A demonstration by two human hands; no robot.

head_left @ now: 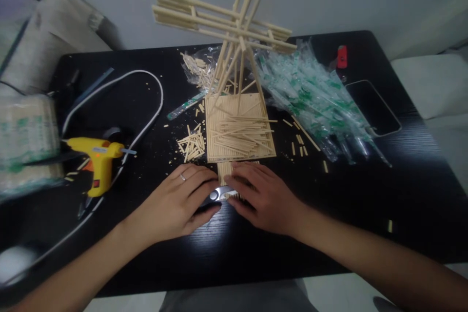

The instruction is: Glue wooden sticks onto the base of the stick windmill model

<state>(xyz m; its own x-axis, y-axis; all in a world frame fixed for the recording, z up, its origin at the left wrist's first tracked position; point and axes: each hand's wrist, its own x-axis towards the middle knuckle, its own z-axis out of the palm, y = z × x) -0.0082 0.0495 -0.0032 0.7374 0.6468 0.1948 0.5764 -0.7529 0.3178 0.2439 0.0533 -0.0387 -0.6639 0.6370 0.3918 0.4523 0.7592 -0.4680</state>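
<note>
A silver metal tool (pixel 221 193) with a round pivot lies low between my two hands, against a small flat row of wooden sticks (pixel 225 173). My left hand (pixel 179 200), wearing a ring, is closed around the tool's left end. From the other side, the fingers and thumb of my right hand (pixel 268 200) close on the row of sticks at the tool's tip. Just beyond is a square base of sticks (pixel 240 152), with a pile of loose sticks (pixel 241 134) on it. A stick-built windmill-like frame (pixel 239 34) rises from its back part.
To the left lie a yellow glue gun (pixel 100 156), its white cable (pixel 161 88) and bagged chopsticks (pixel 27 141). Short stick pieces (pixel 192 144) are heaped beside the base. Plastic wrappers (pixel 303 92), a phone (pixel 375 107) and a red object (pixel 341 56) occupy the right.
</note>
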